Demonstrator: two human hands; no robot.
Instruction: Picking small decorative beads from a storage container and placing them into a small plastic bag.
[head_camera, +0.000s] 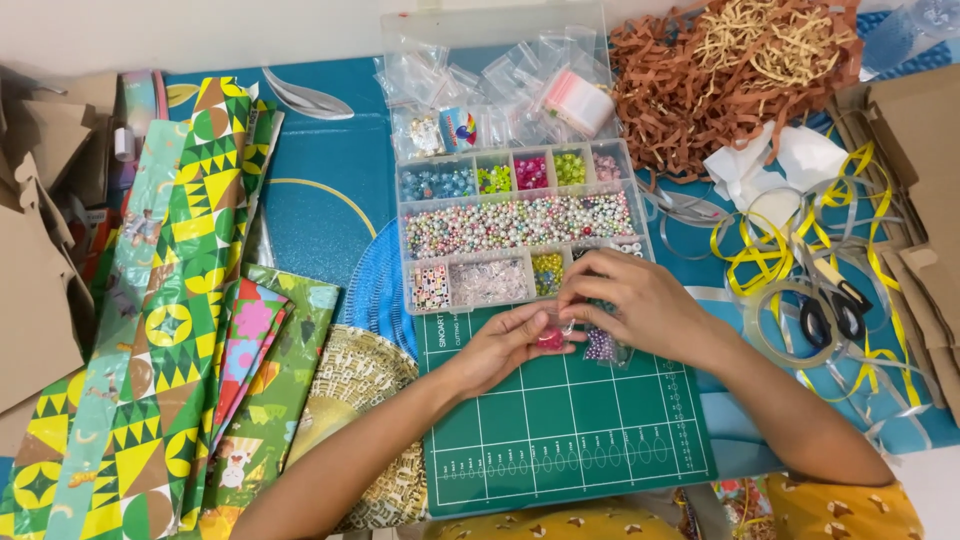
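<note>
My left hand and my right hand meet over the top edge of a green cutting mat. Together they pinch a small clear plastic bag with pink beads inside. A second small bag of purple beads lies on the mat just under my right hand. Right behind the hands stands a clear compartment box of beads, with pearly, pink, green, blue and letter beads in separate sections.
Empty small zip bags fill the box's open lid. Colourful wrapping paper sheets lie at the left, with cardboard pieces beyond. Brown and tan paper shred, yellow and silver ribbon, scissors and a tape roll lie at the right.
</note>
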